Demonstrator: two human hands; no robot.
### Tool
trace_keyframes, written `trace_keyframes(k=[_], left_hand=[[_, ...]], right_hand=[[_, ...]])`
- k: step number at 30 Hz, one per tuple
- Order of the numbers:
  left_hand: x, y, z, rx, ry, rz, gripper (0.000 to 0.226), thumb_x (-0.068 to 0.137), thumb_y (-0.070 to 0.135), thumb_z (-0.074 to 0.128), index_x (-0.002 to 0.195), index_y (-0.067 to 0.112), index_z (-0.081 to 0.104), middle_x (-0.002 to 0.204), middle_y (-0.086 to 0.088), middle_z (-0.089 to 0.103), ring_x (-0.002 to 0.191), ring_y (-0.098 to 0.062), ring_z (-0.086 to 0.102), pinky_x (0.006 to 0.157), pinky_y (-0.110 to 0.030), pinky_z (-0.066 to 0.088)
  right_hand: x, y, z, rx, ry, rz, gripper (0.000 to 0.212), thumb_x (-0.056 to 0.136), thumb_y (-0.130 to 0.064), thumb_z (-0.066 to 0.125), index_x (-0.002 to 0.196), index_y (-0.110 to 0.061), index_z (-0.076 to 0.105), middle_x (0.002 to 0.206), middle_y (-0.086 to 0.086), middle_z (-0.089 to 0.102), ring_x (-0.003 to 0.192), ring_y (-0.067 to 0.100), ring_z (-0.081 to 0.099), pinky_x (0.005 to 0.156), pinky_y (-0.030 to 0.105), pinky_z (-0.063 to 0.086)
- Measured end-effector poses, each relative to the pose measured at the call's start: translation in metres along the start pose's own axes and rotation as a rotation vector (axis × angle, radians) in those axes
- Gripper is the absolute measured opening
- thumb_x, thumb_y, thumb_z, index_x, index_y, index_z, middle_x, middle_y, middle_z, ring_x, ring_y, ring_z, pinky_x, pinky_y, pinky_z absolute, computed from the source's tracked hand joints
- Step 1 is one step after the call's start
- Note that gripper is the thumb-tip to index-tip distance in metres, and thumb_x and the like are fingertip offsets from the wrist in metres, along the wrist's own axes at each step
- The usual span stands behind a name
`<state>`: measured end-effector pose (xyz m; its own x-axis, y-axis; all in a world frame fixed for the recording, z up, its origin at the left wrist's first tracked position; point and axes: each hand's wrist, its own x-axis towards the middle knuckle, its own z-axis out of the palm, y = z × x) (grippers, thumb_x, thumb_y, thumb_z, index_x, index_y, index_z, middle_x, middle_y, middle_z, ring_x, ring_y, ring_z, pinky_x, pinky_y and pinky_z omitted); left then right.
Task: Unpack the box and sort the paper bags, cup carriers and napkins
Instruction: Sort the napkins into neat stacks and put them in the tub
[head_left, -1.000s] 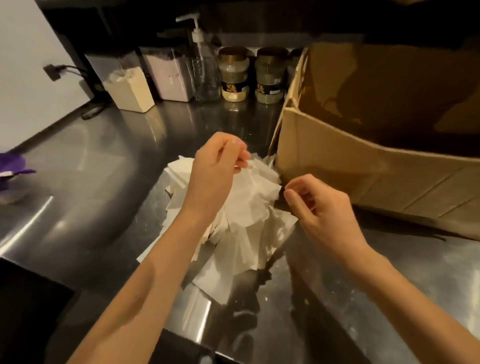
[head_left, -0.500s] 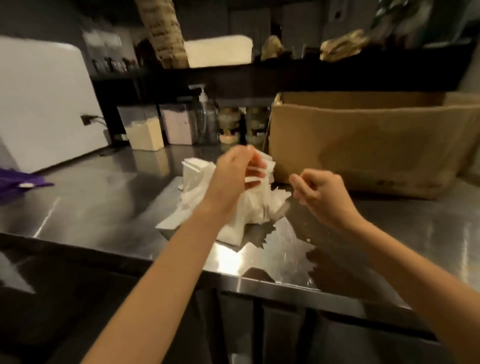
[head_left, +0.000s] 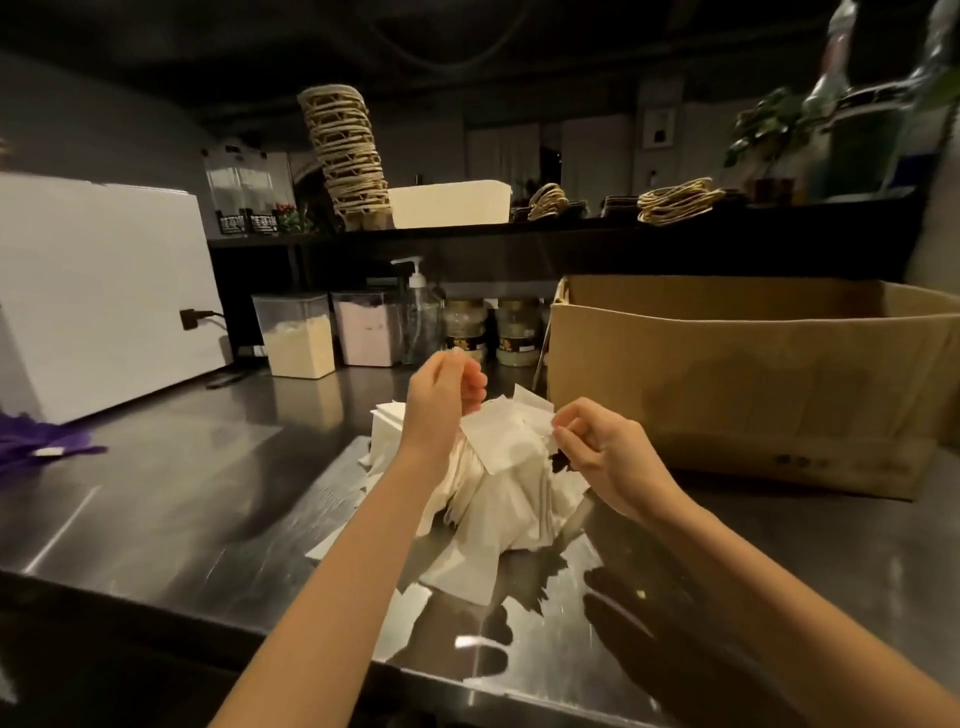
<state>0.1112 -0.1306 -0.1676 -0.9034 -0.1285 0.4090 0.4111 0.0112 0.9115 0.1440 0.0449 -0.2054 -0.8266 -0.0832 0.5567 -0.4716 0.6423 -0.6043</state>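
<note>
Head view:
Napkins (head_left: 493, 499): loose white heap on the steel worktop (head_left: 182, 467), at centre.
Left hand (head_left: 444, 405): fingers curled above the heap's 11 o'clock side; cannot tell whether it holds anything.
Right hand (head_left: 602, 452): pinches a top napkin's edge at 2 o'clock.
Cardboard box (head_left: 727, 384): open, at 2 o'clock, just beside the heap.
Cup carriers (head_left: 348, 156): stacked on the shelf (head_left: 519, 234), at 11 o'clock.

The napkins (head_left: 498, 499) lie heaped mid-counter (head_left: 182, 483), with the box (head_left: 753, 389) just to their right. Behind them, along the back, stand two tubs (head_left: 298, 338), a pump bottle (head_left: 418, 317) and jars (head_left: 466, 327), left to right. On the shelf (head_left: 571, 234) above sit stacked cup carriers (head_left: 348, 156) and, right of them, a tray (head_left: 449, 205).
</note>
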Motion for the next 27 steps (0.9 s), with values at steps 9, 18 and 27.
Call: trace_keyframes(k=[9,18,27], left_hand=[[0.020,-0.028,0.007,-0.097,-0.047,0.061,0.039,0.104,0.033,0.036,0.083,0.013,0.062,0.081,-0.003,0.065,0.078,-0.013,0.061,0.080,-0.032,0.052],[0.013,-0.025,0.003,-0.167,-0.028,-0.028,0.040,0.103,0.038,0.038,0.080,0.016,0.063,0.079,0.000,0.066,0.080,-0.015,0.061,0.082,-0.035,0.051],[0.013,-0.029,0.005,-0.148,-0.068,-0.021,0.044,0.103,0.041,0.036,0.078,0.017,0.064,0.077,0.000,0.067,0.080,-0.016,0.062,0.080,-0.035,0.051]], right_hand=[[0.001,0.009,0.016,0.001,-0.053,-0.076,0.032,0.089,-0.007,0.062,0.107,-0.033,0.054,0.101,-0.013,0.055,0.084,0.003,0.057,0.069,0.009,0.049],[-0.009,-0.003,0.021,-0.256,-0.425,-0.190,0.055,0.085,-0.010,0.064,0.118,-0.053,0.051,0.124,-0.019,0.031,0.113,0.000,0.033,0.085,0.007,0.036],[-0.020,-0.014,0.035,-0.435,-0.390,-0.381,0.029,0.090,-0.030,0.062,0.117,-0.042,0.063,0.139,-0.010,0.028,0.124,0.009,0.028,0.105,0.027,0.036]])
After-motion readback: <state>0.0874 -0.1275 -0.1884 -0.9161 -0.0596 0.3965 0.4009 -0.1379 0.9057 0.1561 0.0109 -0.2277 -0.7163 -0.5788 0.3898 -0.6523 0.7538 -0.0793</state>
